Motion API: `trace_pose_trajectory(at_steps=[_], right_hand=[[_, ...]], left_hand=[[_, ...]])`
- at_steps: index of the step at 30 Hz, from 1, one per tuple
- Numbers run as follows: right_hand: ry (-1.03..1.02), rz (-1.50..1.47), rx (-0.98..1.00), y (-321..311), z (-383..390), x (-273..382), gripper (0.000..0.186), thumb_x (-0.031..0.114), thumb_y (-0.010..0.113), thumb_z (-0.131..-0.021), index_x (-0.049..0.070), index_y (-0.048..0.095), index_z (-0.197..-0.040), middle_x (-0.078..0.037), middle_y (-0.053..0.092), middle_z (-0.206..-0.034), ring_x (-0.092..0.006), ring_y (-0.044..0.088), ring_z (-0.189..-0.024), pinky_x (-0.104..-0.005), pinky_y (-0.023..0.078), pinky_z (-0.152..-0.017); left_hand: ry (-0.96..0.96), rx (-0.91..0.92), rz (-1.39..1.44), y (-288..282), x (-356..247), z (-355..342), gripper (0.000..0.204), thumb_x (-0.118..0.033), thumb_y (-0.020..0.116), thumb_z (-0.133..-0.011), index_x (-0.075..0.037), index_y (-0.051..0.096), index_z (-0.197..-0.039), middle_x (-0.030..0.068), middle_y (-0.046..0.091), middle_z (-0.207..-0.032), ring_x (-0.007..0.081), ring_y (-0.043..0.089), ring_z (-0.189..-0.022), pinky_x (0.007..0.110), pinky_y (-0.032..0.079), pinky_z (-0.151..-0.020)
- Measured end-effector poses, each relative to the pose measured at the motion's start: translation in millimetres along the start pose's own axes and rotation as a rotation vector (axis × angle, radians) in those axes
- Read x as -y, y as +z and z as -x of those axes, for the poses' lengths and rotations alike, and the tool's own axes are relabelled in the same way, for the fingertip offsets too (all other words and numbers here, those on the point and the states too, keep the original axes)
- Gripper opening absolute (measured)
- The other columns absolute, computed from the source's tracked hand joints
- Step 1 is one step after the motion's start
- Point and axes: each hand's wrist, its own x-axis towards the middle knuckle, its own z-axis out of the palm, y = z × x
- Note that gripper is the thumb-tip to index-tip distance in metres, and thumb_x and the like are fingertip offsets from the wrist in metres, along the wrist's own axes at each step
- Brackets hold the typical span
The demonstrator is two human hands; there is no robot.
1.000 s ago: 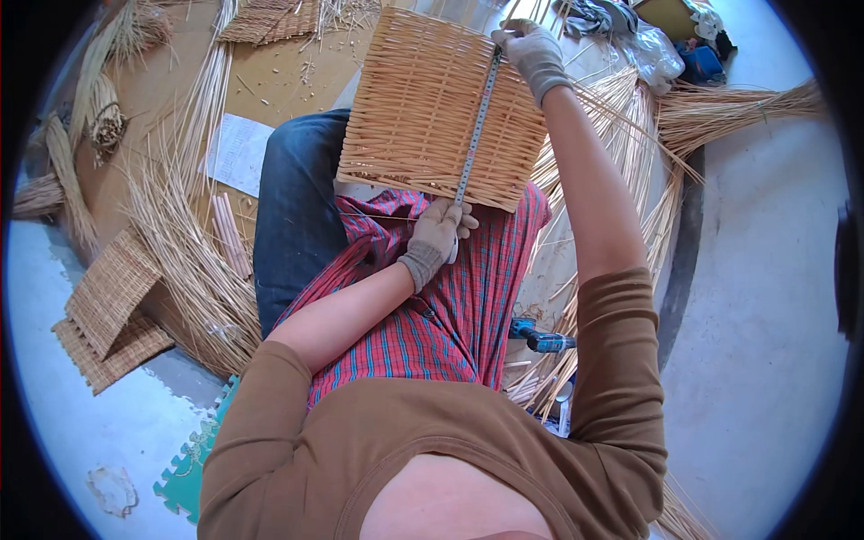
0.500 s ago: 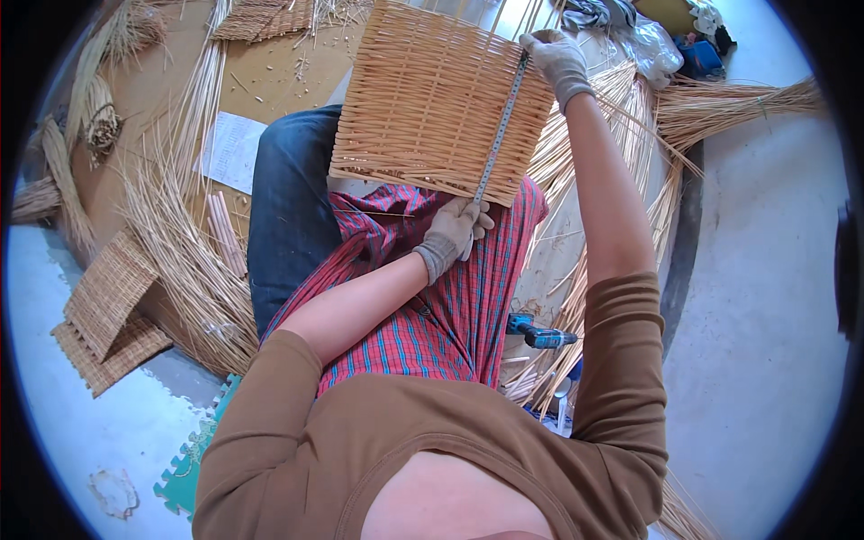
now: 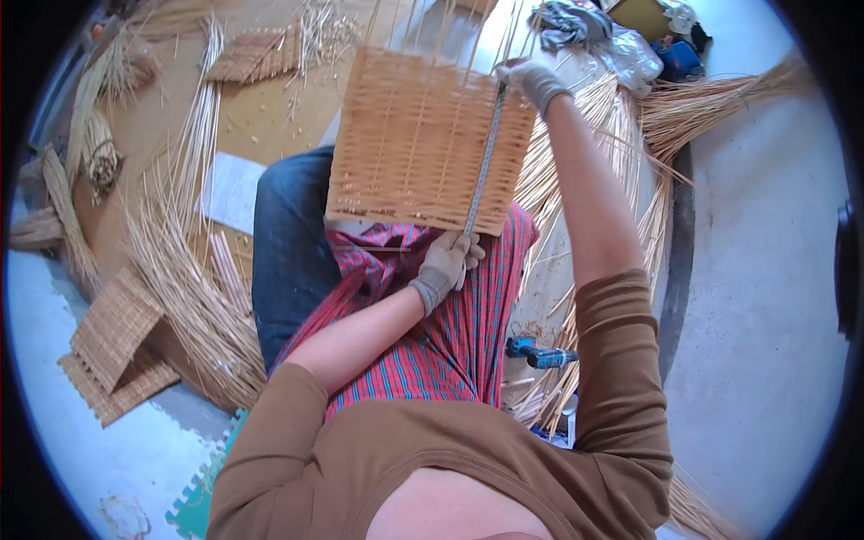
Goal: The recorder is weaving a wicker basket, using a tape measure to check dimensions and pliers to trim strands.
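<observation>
A woven wicker panel (image 3: 409, 148), pale tan with loose stakes rising from its far edge, stands tilted over my lap. A narrow tape measure (image 3: 484, 162) runs down its right side, from the far edge to the near one. At the far right corner my gloved right hand (image 3: 535, 83) is closed on the tape's upper end, against the panel's edge. My gloved left hand (image 3: 445, 265) pinches the tape just below the near edge, with a short tail hanging from the fingers. A red checked cloth (image 3: 409, 360) covers my lap.
Long cane bundles lie at left (image 3: 189, 306) and right (image 3: 720, 112). Small woven pieces (image 3: 117, 333) rest at the left, another woven piece (image 3: 256, 56) farther off. A paper sheet (image 3: 231, 191) lies beside my knee. A blue cordless drill (image 3: 540, 353) is near my right elbow.
The whole view has shifted slightly, and the panel with both hands sits a little lower and farther left in the picture. Both hands keep their hold on the tape.
</observation>
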Motion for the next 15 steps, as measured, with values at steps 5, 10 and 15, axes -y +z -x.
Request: trace_pose_trajectory(at_steps=[5, 10, 15], right_hand=[[0.003, -0.120, -0.167, 24, 35, 46, 0.032, 0.033, 0.067, -0.081, 0.008, 0.075, -0.100, -0.014, 0.074, -0.097, -0.0292, 0.070, -0.095, -0.0369, 0.053, -0.088], [-0.186, -0.480, -0.472, 26, 110, 52, 0.054, 0.036, 0.068, -0.089, 0.004, 0.056, -0.131, -0.020, 0.067, -0.117, -0.0320, 0.066, -0.106, -0.0366, 0.049, -0.095], [-0.592, -0.134, -0.498, 115, 239, -30, 0.037, 0.023, 0.040, -0.105, -0.005, 0.056, -0.123, -0.018, 0.065, -0.102, -0.0359, 0.063, -0.093, -0.0404, 0.052, -0.085]], left_hand=[[-0.024, -0.059, -0.047, -24, -2, 8, 0.028, -0.022, 0.044, -0.107, 0.000, 0.057, -0.117, 0.0098, 0.070, -0.089, 0.0139, 0.063, -0.069, 0.026, 0.054, -0.066], [0.030, -0.074, -0.082, -32, -15, 23, 0.025, -0.023, 0.046, -0.106, -0.003, 0.059, -0.115, 0.0096, 0.071, -0.091, 0.0141, 0.066, -0.073, 0.027, 0.055, -0.070], [0.243, 0.109, -0.162, -14, -24, 27, 0.021, -0.015, 0.046, -0.105, -0.003, 0.061, -0.114, 0.0094, 0.070, -0.093, 0.0139, 0.066, -0.077, 0.027, 0.054, -0.071]])
